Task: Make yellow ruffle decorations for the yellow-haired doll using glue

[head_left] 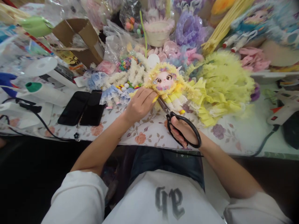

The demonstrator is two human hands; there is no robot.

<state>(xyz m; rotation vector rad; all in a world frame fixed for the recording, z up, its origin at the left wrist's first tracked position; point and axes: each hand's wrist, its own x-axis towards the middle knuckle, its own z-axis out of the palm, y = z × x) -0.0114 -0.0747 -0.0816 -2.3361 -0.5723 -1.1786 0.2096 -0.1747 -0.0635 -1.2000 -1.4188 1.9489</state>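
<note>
While left hand pinches yellow doll, right hand grips black scissors.

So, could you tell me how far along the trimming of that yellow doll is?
Done: the yellow doll has its face, hair and frilly dress. In hand: the left hand pinches its yellow trim at the side, and the right hand holds the scissors, tips beside it. Left: that snip; the trim looks uncut.

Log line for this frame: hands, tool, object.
left hand: grips yellow doll | right hand: holds black scissors, blades pointing at doll | surface: floral table | nearby: dark phones
</note>
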